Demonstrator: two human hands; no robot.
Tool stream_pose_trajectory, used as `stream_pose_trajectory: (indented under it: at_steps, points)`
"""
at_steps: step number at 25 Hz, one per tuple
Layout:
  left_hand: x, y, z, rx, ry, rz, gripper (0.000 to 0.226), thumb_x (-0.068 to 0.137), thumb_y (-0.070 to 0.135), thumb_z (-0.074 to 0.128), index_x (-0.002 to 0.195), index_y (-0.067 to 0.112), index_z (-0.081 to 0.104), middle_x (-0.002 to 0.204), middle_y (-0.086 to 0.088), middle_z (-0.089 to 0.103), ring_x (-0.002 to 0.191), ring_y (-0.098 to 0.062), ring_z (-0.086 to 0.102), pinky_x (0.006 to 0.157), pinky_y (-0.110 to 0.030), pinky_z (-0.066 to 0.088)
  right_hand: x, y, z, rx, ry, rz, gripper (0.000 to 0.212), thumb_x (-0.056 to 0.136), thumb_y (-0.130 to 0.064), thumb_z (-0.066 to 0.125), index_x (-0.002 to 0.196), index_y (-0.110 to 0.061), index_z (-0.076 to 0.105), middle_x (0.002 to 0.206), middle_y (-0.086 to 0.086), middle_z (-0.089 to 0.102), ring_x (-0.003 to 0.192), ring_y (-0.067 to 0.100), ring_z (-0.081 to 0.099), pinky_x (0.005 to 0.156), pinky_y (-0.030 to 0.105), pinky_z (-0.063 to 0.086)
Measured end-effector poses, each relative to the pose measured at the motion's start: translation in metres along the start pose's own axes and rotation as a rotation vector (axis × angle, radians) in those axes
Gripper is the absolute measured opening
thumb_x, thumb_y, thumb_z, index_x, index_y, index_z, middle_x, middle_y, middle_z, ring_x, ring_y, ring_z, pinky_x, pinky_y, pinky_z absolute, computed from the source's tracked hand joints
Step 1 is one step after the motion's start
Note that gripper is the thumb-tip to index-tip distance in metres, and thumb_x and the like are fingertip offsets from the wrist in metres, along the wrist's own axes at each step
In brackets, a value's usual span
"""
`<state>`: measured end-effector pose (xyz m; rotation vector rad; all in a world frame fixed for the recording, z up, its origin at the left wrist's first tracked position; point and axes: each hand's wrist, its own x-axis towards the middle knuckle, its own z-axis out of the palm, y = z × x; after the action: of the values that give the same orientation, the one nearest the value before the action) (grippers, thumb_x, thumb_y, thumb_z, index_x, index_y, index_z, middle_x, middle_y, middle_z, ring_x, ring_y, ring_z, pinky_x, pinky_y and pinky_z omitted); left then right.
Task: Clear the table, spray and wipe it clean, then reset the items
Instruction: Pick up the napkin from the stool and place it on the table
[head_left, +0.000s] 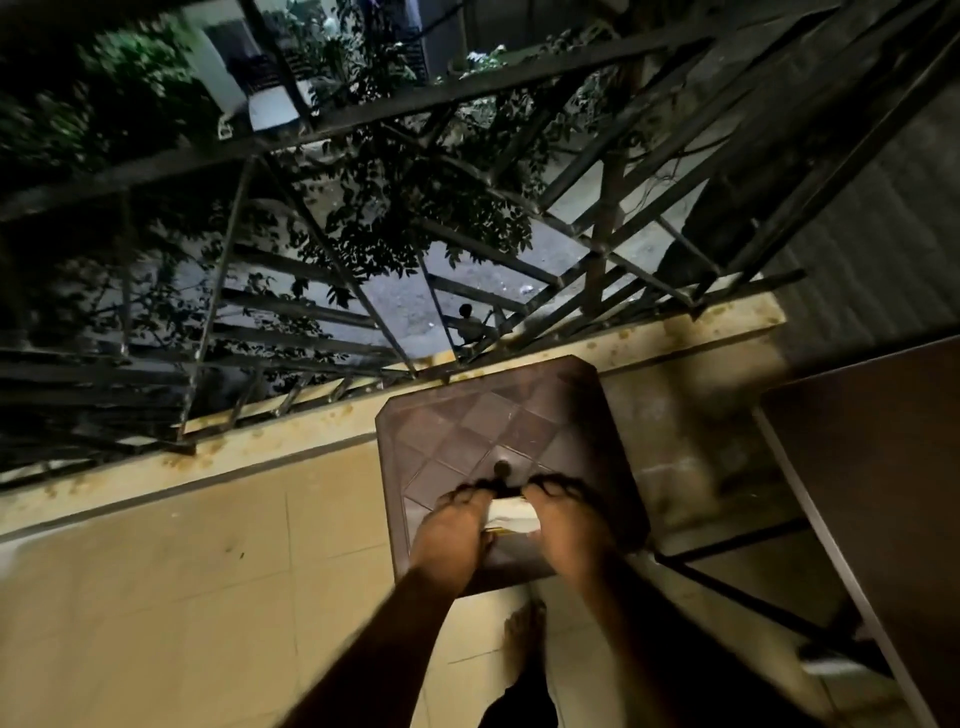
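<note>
I see a white cloth (511, 521) on the near edge of the small brown table (483, 431). My left hand (453, 530) and right hand (563, 525) press on it, fingers curled around it. I think wiping is underway; no other items sit there, so resetting is left.

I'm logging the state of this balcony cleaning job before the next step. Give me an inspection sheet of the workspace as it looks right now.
Surface: small brown plastic table with a diamond-pattern top and a round centre hole, standing beside the balcony ledge.
Job's things: a pale flat item, cloth or paper, cannot tell which, lies on the tabletop between the hands.
Clutter: nothing seen.
Grips: left hand and right hand both rest on the pale item, fingers curved over its far edge; motion blur hides the hold.
Cables: nothing seen.
Surroundings: metal railing and foliage beyond, tiled floor, a larger dark table to the right.
</note>
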<state>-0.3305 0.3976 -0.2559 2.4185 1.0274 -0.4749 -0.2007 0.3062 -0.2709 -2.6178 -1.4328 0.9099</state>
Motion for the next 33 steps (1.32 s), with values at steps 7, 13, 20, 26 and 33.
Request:
stream_pose_trajectory:
  at_steps: [7,13,20,26,33]
  points:
    - [-0.024,0.078,-0.073,-0.032,0.104,0.277,0.037,0.091,0.030,0.052,0.129,0.029,0.051,0.129,0.001,0.058,0.117,-0.020,0.054,0.100,-0.031,0.041,-0.069,0.036,-0.088,0.103,0.172,0.094,0.044,0.087,-0.026,0.050,0.131,-0.032,0.046,0.133,0.001,0.051,0.118,0.026,0.051,0.093,0.036,0.046]
    - [-0.052,0.206,-0.117,0.000,0.175,0.542,0.043,0.088,0.029,0.056,0.131,0.032,0.051,0.127,0.004,0.059,0.117,-0.020,0.054,0.098,-0.034,0.044,-0.168,0.110,-0.172,0.173,0.382,0.194,0.045,0.084,-0.031,0.054,0.129,-0.031,0.047,0.128,-0.002,0.053,0.114,0.023,0.052,0.092,0.038,0.049]
    - [-0.103,0.386,-0.114,0.119,0.213,0.873,0.059,0.083,0.030,0.065,0.139,0.032,0.045,0.135,0.009,0.054,0.121,-0.015,0.051,0.103,-0.029,0.040,-0.318,0.227,-0.224,0.199,0.551,0.391,0.053,0.083,-0.028,0.053,0.135,-0.029,0.041,0.132,-0.002,0.048,0.116,0.023,0.048,0.094,0.037,0.046]
    - [-0.164,0.531,-0.059,0.182,0.161,1.128,0.061,0.084,0.033,0.066,0.141,0.034,0.043,0.138,0.012,0.052,0.124,-0.011,0.049,0.104,-0.025,0.036,-0.455,0.317,-0.210,0.238,0.688,0.645,0.041,0.087,-0.037,0.051,0.127,-0.032,0.046,0.124,-0.004,0.052,0.109,0.021,0.053,0.084,0.037,0.051]
    - [-0.203,0.640,-0.002,0.242,0.018,1.373,0.063,0.084,0.032,0.068,0.142,0.033,0.043,0.138,0.009,0.050,0.124,-0.014,0.050,0.102,-0.027,0.038,-0.550,0.376,-0.180,0.338,0.741,0.914,0.044,0.088,-0.029,0.047,0.132,-0.031,0.044,0.131,0.002,0.051,0.116,0.028,0.053,0.091,0.037,0.048]
